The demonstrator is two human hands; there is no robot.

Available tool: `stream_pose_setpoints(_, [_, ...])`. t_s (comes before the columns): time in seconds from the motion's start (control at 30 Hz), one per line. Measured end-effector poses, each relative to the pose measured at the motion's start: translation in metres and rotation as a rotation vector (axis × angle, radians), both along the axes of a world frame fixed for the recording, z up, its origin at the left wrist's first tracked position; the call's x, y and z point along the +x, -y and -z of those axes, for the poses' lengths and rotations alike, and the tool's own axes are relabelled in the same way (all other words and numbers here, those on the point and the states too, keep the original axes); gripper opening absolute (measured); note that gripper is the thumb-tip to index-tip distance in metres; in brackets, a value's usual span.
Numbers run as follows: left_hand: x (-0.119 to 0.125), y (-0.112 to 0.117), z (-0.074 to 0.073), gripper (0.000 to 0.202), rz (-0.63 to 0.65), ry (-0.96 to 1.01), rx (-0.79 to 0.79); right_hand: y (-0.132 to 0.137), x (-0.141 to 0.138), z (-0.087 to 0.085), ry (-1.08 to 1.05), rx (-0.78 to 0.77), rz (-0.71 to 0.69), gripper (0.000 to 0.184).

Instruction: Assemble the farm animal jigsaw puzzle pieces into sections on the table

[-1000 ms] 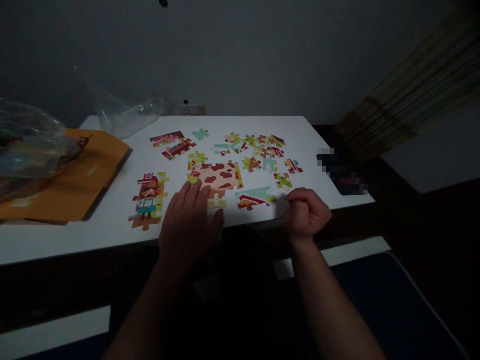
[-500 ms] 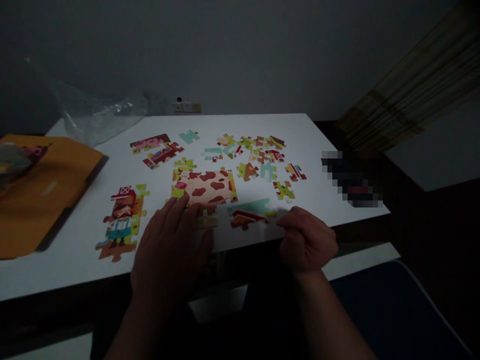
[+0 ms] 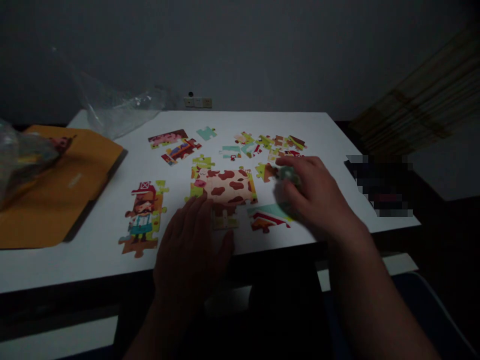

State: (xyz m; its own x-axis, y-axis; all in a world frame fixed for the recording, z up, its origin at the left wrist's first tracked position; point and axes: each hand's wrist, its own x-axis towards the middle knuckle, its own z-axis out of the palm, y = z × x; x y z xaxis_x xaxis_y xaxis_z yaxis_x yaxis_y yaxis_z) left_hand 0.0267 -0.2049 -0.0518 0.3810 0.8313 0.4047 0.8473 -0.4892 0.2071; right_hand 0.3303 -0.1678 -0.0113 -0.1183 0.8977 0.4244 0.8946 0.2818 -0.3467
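A white table (image 3: 93, 260) carries a partly built jigsaw. My left hand (image 3: 193, 245) lies flat and open at the near edge, fingertips touching the bottom of the joined cow section (image 3: 225, 184). My right hand (image 3: 313, 195) reaches over the loose pieces to the right of the cow, its fingers curled round a pale green piece (image 3: 288, 175); the hand is blurred. A teal and red roof piece (image 3: 268, 219) lies just left of that hand. A finished farmer figure (image 3: 144, 212) sits at the left.
Several loose pieces (image 3: 268, 144) are scattered at the back of the table, with a pig section (image 3: 167, 137) further left. An orange envelope (image 3: 56, 190) and clear plastic bags (image 3: 116, 110) lie at the left. A dark pixelated object (image 3: 382, 185) rests beyond the right edge.
My right hand left the near table edge, where it was fisted, and moved forward over the loose pieces right of the cow. My left hand stayed by the cow section.
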Motion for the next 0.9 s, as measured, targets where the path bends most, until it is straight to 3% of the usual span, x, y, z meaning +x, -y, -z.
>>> stream_pose_setpoints(0.1, [0.002,0.001,-0.002,0.062,-0.012,0.012,-0.017,-0.027,0.007,0.004,0.101,-0.064,-0.096,0.066])
stream_pose_setpoints(0.17, [0.003,0.001,-0.002,0.061,-0.016,0.028,-0.027,-0.033,0.008,0.009,0.131,-0.096,-0.101,0.066])
stream_pose_setpoints(0.4, [0.003,0.002,-0.002,0.057,0.007,0.060,-0.055,-0.023,0.016,0.024,0.015,-0.093,-0.086,0.046])
stream_pose_setpoints(0.63, [0.004,0.002,-0.004,0.053,0.016,0.080,-0.067,-0.022,0.019,0.030,-0.229,-0.078,-0.063,0.060])
stream_pose_setpoints(0.9, [0.004,0.001,-0.001,0.052,0.014,0.105,-0.045,-0.022,0.019,0.034,-0.289,-0.097,-0.059,0.059])
